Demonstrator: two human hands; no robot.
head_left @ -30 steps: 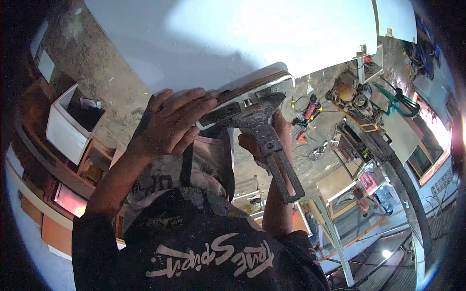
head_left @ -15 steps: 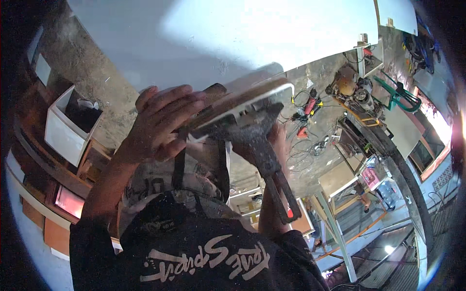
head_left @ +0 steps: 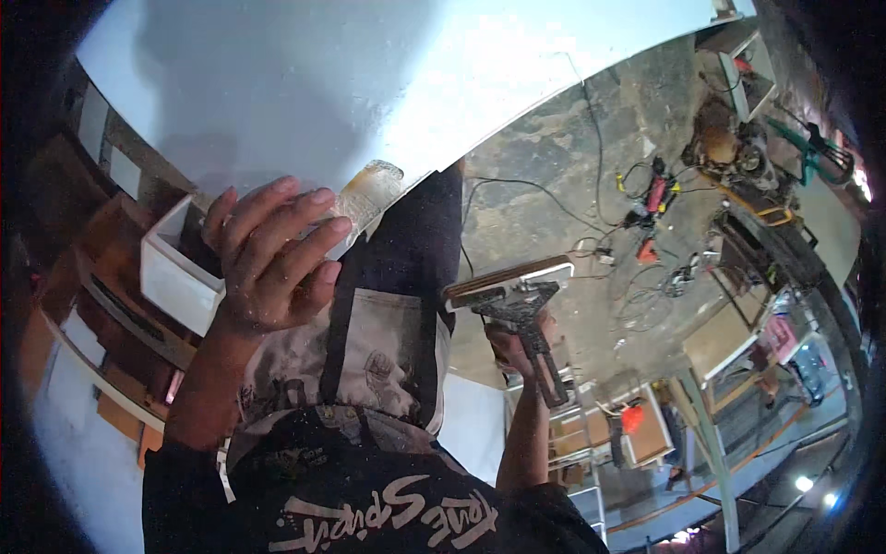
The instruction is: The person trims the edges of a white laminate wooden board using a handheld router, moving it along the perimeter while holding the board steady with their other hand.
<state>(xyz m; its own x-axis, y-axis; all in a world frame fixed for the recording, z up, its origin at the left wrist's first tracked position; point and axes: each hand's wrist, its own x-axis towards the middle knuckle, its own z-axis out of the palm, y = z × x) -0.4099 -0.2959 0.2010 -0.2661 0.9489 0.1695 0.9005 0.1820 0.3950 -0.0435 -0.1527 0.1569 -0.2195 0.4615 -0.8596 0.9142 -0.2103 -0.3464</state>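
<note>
My left hand (head_left: pixel 277 254), its fingers curled, is over the near edge of a large white panel (head_left: pixel 498 74). A pale, whitish strip-like piece (head_left: pixel 374 194) with a rounded, worn end sticks out past its fingertips and seems to be held in it. How the fingers grip the piece is partly hidden. Lower and to the right, my right hand (head_left: pixel 521 351) grips a dark hand tool (head_left: pixel 526 309) with a slotted handle and a long flat pad, brown with a white edge. The tool is held apart from the panel.
A white open box (head_left: pixel 180 277) and wooden furniture parts stand at the left. On the concrete floor at the right lie a red and yellow power tool (head_left: pixel 657 196) and tangled cables. Beyond are a machine (head_left: pixel 738 152), timber lengths and a metal ladder-like frame (head_left: pixel 577 443).
My right hand has carried the dark tool away from my left hand, down and to the right. The left hand has shifted left with the pale piece. The view has turned somewhat.
</note>
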